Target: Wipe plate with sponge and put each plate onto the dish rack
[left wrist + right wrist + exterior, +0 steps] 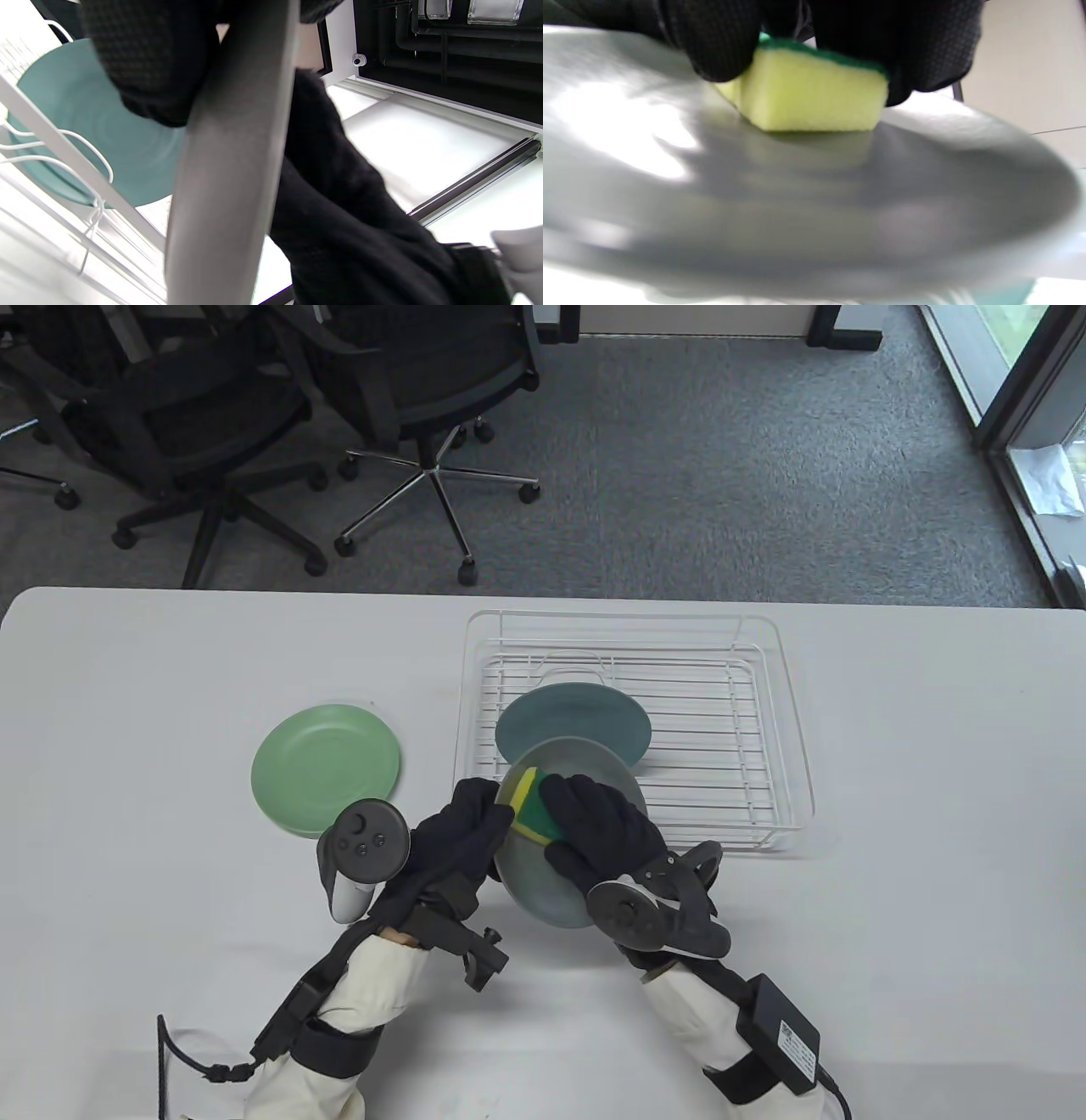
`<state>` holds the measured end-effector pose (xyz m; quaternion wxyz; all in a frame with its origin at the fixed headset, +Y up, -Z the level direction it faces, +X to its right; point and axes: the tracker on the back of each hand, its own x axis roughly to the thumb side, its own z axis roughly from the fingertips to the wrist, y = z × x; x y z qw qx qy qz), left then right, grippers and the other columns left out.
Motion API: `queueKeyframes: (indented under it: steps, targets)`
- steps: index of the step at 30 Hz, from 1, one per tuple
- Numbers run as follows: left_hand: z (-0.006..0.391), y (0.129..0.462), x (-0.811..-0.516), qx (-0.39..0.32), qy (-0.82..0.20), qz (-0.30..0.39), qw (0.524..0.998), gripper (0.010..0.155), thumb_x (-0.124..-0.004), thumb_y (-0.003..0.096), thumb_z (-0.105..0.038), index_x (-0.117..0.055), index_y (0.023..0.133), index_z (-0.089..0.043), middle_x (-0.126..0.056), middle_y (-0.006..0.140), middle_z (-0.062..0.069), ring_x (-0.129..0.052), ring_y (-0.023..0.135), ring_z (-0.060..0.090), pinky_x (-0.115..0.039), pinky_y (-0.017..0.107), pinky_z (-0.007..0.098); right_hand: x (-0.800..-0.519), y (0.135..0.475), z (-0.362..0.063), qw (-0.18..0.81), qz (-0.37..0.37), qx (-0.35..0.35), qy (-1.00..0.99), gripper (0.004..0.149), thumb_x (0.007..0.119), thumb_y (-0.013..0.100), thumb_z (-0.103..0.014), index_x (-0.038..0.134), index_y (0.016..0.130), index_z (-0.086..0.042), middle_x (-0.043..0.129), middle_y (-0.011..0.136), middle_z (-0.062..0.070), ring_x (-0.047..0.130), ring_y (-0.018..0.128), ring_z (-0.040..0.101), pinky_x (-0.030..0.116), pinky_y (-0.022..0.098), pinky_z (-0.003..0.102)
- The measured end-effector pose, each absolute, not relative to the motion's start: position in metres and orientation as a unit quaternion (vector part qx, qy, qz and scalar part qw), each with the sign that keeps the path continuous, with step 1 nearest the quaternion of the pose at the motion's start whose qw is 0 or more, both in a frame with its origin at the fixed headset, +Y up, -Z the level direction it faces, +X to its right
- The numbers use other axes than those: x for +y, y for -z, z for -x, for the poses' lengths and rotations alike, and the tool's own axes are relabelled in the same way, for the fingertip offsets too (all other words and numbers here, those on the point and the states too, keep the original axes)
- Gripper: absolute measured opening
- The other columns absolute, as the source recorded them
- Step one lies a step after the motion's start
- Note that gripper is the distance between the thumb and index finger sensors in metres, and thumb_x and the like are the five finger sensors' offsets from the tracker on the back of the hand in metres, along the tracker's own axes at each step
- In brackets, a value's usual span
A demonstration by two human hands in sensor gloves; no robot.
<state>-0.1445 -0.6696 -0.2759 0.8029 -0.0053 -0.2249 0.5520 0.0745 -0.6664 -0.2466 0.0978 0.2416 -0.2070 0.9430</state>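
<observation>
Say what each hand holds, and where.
Left hand grips the grey plate by its left rim; right hand presses the sponge, held by its sides, on it.

The round grey plate (814,203) has a smooth, faintly glossy face; the yellow foam sponge (810,97) looks porous, topped with coarse green scouring fibre; the white wire dish rack (764,712) looks coated metal.

readable text: pretty much none | black box (779,1022) strapped on the right sleeve has a white label, print way too tiny to make out | left tracker (365,836) only shows small button icons, no words | plates, sponge, rack: no markings
</observation>
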Motion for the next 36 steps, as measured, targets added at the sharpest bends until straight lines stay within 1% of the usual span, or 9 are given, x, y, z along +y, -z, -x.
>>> queueKeyframes:
  steps: [3,6,11,16,19,25,32,34,36]
  targets:
    - [0.146,0.278,-0.674,-0.210,-0.578,0.013,0.788,0.052,-0.062,0.0609,-0.029,-0.059,0.093,0.012,-0.087,0.082,0.034,-0.102,0.058,0.043,-0.096,0.031,0.027,-0.667,0.250,-0.081,0.037,-0.219,-0.207,-0.953,0.070,0.072,0.057,-0.039,0.046,0.114,-0.009,0.074,0.100,0.030,0.083,0.078,0.046,0.074,0.059,0.056]
    - [0.153,0.280,-0.678,-0.166,-0.613,-0.006,0.772,0.052,-0.062,0.0608,-0.028,-0.059,0.092,0.013,-0.086,0.082,0.035,-0.102,0.057,0.044,-0.096,0.032,0.028,-0.665,0.252,-0.083,-0.007,-0.216,-0.176,-0.960,0.071,0.071,0.057,-0.042,0.049,0.114,-0.007,0.079,0.095,0.030,0.088,0.071,0.043,0.078,0.055,0.053]
    - [0.162,0.283,-0.681,-0.145,-0.630,-0.016,0.762,0.052,-0.061,0.0613,-0.028,-0.056,0.093,0.013,-0.084,0.083,0.035,-0.100,0.058,0.044,-0.096,0.034,0.030,-0.655,0.248,-0.079,0.067,-0.257,-0.096,-0.959,0.069,0.073,0.057,-0.040,0.050,0.114,-0.010,0.077,0.098,0.031,0.085,0.073,0.046,0.076,0.056,0.055]
    - [0.158,0.280,-0.681,-0.151,-0.630,-0.016,0.762,0.053,-0.059,0.0621,-0.029,-0.055,0.093,0.014,-0.083,0.083,0.036,-0.099,0.058,0.044,-0.096,0.034,0.030,-0.648,0.238,-0.069,0.134,-0.320,-0.067,-0.936,0.069,0.076,0.056,-0.038,0.049,0.114,-0.013,0.074,0.101,0.029,0.082,0.077,0.047,0.074,0.059,0.056]
    - [0.150,0.277,-0.679,-0.171,-0.612,-0.015,0.772,0.053,-0.056,0.0627,-0.030,-0.055,0.093,0.014,-0.083,0.082,0.036,-0.098,0.056,0.043,-0.095,0.033,0.029,-0.646,0.232,-0.062,0.168,-0.325,-0.091,-0.926,0.071,0.077,0.055,-0.037,0.048,0.114,-0.012,0.074,0.101,0.028,0.082,0.077,0.046,0.075,0.059,0.056]
    - [0.138,0.269,-0.672,-0.216,-0.576,-0.017,0.788,0.054,-0.049,0.0634,-0.033,-0.057,0.094,0.010,-0.084,0.080,0.035,-0.097,0.052,0.041,-0.092,0.029,0.027,-0.648,0.235,-0.067,0.163,-0.285,-0.164,-0.930,0.078,0.080,0.052,-0.039,0.044,0.114,-0.008,0.077,0.099,0.023,0.086,0.078,0.039,0.081,0.060,0.049]
    - [0.127,0.264,-0.668,-0.272,-0.549,-0.010,0.791,0.054,-0.052,0.0631,-0.034,-0.056,0.096,0.009,-0.082,0.082,0.036,-0.096,0.054,0.042,-0.092,0.032,0.028,-0.651,0.243,-0.081,0.155,-0.230,-0.208,-0.938,0.077,0.080,0.051,-0.039,0.048,0.113,-0.005,0.077,0.098,0.024,0.087,0.078,0.038,0.083,0.059,0.046]
    - [0.123,0.262,-0.667,-0.295,-0.533,-0.002,0.793,0.054,-0.056,0.0630,-0.033,-0.054,0.096,0.009,-0.080,0.083,0.036,-0.096,0.056,0.042,-0.093,0.033,0.028,-0.653,0.246,-0.088,0.149,-0.198,-0.231,-0.941,0.079,0.075,0.054,-0.042,0.046,0.113,0.002,0.077,0.096,0.027,0.088,0.075,0.040,0.083,0.056,0.047]
    - [0.119,0.260,-0.669,-0.295,-0.527,-0.007,0.797,0.053,-0.058,0.0628,-0.032,-0.054,0.095,0.009,-0.080,0.083,0.035,-0.096,0.056,0.041,-0.093,0.033,0.027,-0.654,0.249,-0.095,0.157,-0.170,-0.241,-0.943,0.080,0.074,0.054,-0.044,0.047,0.113,0.004,0.079,0.093,0.028,0.088,0.072,0.041,0.082,0.053,0.049]
